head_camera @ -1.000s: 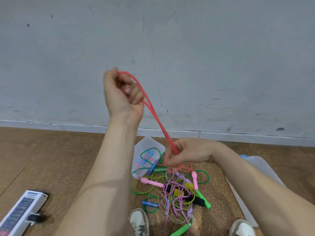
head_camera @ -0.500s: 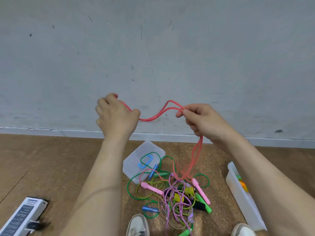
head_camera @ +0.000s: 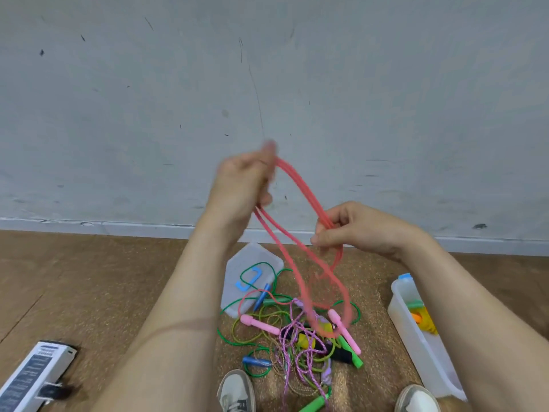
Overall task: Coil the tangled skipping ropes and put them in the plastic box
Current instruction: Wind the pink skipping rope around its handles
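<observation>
A pink skipping rope (head_camera: pixel 300 185) hangs in loops between my hands in front of the wall. My left hand (head_camera: pixel 243 185), blurred, grips the top of the loops. My right hand (head_camera: pixel 353 227), lower and to the right, pinches several strands together. The loops dangle down to a tangled pile of ropes (head_camera: pixel 294 343) on the floor, with green, purple and yellow cords and pink (head_camera: pixel 258 322), blue and green handles. The clear plastic box (head_camera: pixel 416 346) stands at the right, with orange and yellow things inside; my right forearm hides part of it.
The box's clear lid (head_camera: pixel 252 263) lies flat behind the pile, with a blue clip on it. A white carton (head_camera: pixel 32 379) sits at the lower left. My two shoes (head_camera: pixel 236 394) show at the bottom edge. Brown cork floor meets a grey wall.
My left hand has moved right and up, and my right hand has dropped lower. The slack strand between them is now gathered into long hanging loops.
</observation>
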The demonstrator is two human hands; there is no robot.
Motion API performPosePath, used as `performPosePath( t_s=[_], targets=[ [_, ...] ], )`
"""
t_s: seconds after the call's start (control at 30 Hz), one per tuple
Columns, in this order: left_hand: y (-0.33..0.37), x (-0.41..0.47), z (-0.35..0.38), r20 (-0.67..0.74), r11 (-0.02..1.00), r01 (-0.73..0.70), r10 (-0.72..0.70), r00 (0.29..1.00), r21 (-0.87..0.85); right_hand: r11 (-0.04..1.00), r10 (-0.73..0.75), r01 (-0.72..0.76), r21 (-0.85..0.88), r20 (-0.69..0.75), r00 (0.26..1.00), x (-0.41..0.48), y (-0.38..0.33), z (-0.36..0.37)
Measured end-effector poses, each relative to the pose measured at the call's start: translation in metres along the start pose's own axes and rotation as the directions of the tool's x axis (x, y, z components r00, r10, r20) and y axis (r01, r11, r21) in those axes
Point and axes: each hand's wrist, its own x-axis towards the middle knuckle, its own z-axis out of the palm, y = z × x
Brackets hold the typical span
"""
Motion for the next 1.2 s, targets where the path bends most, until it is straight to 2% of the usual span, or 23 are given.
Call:
performPosePath(
  t_s=[0.07,0.13,0.17,0.2,0.27,0.3,0.37,0.4,0.47,0.5,0.57,0.6,0.67,0.73,0.8,0.87,0.93,1.0,1.03,1.07,1.1,1.17,1.2],
  targets=[
    [0.011,0.008,-0.020,-0.187,0.854,-0.062,-0.041,0.981,-0.516,0.960,0.155,-0.141,-0.243,0.041,0.987,0.003,0.020,0.003],
    [0.014,0.015,-0.050,-0.373,0.630,-0.223,-0.115,0.921,-0.744,0.840,0.286,-0.241,-0.487,0.018,0.958,0.004,0.037,0.003],
    [0.013,0.016,-0.065,-0.467,0.601,-0.283,-0.174,0.867,-0.748,0.797,0.295,-0.266,-0.543,-0.035,0.955,0.004,0.042,0.001],
    [0.007,0.018,-0.078,-0.561,0.657,-0.296,-0.235,0.794,-0.693,0.790,0.256,-0.270,-0.550,-0.104,0.961,0.002,0.042,-0.002],
    [-0.009,0.021,-0.094,-0.727,0.878,-0.175,-0.240,0.643,-0.445,0.909,0.118,-0.208,-0.360,-0.257,0.959,-0.002,0.033,-0.012],
    [-0.018,0.024,-0.098,-0.773,0.966,-0.046,-0.174,0.611,-0.254,0.979,0.074,-0.130,-0.156,-0.321,0.944,-0.006,0.024,-0.016],
    [-0.034,0.031,-0.100,-0.774,0.979,0.151,0.010,0.634,0.136,0.962,0.053,0.055,0.267,-0.383,0.922,-0.015,-0.001,-0.019],
    [-0.037,0.032,-0.096,-0.740,0.950,0.188,0.061,0.669,0.249,0.899,0.053,0.120,0.421,-0.377,0.925,-0.019,-0.012,-0.020],
    [-0.035,0.028,-0.082,-0.626,0.934,0.137,0.106,0.773,0.328,0.785,0.054,0.147,0.602,-0.303,0.951,-0.023,-0.027,-0.019],
    [-0.031,0.022,-0.067,-0.508,0.947,0.069,0.106,0.855,0.314,0.768,0.046,0.126,0.628,-0.251,0.967,-0.022,-0.031,-0.016],
    [-0.023,0.004,-0.026,-0.084,0.961,0.001,0.024,0.996,0.277,0.797,0.020,0.079,0.599,-0.157,0.987,-0.020,-0.036,-0.008],
    [-0.022,-0.005,-0.007,0.144,0.948,-0.006,-0.042,0.989,0.317,0.821,0.010,0.058,0.568,-0.115,0.993,-0.018,-0.038,-0.004],
    [-0.026,-0.016,0.016,0.449,0.935,-0.019,-0.152,0.881,0.354,0.857,0.010,0.012,0.515,-0.040,0.999,-0.016,-0.036,-0.001],
    [-0.028,-0.017,0.019,0.490,0.922,-0.010,-0.196,0.849,0.387,0.884,0.043,-0.048,0.465,0.022,0.999,-0.017,-0.032,-0.003],
    [-0.024,-0.010,0.010,0.386,0.888,-0.053,-0.144,0.911,0.457,0.916,0.065,-0.081,0.392,0.054,0.996,-0.018,-0.022,-0.007],
    [-0.018,-0.003,0.004,0.243,0.931,-0.074,-0.016,0.970,0.357,0.963,0.077,-0.102,0.249,0.108,0.991,-0.017,-0.007,-0.008],
    [-0.011,0.006,-0.007,0.021,0.996,-0.060,0.062,0.998,-0.068,0.986,0.164,-0.156,-0.049,0.244,0.956,-0.016,0.011,-0.003],
    [-0.001,0.017,-0.029,-0.255,0.857,-0.114,-0.021,0.967,-0.503,0.884,0.339,-0.185,-0.428,0.316,0.886,-0.016,0.032,-0.002],
    [0.001,0.021,-0.044,-0.369,0.778,-0.168,-0.087,0.925,-0.605,0.818,0.408,-0.202,-0.538,0.297,0.863,-0.016,0.041,-0.002],
    [-0.001,0.025,-0.059,-0.456,0.751,-0.204,-0.142,0.879,-0.628,0.791,0.454,-0.241,-0.563,0.274,0.848,-0.018,0.045,-0.003],
    [-0.005,0.028,-0.071,-0.530,0.795,-0.203,-0.169,0.831,-0.571,0.813,0.467,-0.290,-0.504,0.268,0.843,-0.021,0.046,-0.005],
    [-0.019,0.032,-0.083,-0.631,0.975,-0.050,-0.101,0.769,-0.216,0.910,0.401,-0.346,-0.227,0.281,0.872,-0.025,0.040,-0.008],
    [-0.029,0.035,-0.082,-0.638,0.998,0.060,-0.024,0.770,0.034,0.941,0.338,-0.329,-0.077,0.257,0.906,-0.027,0.033,-0.009]
  ],
)
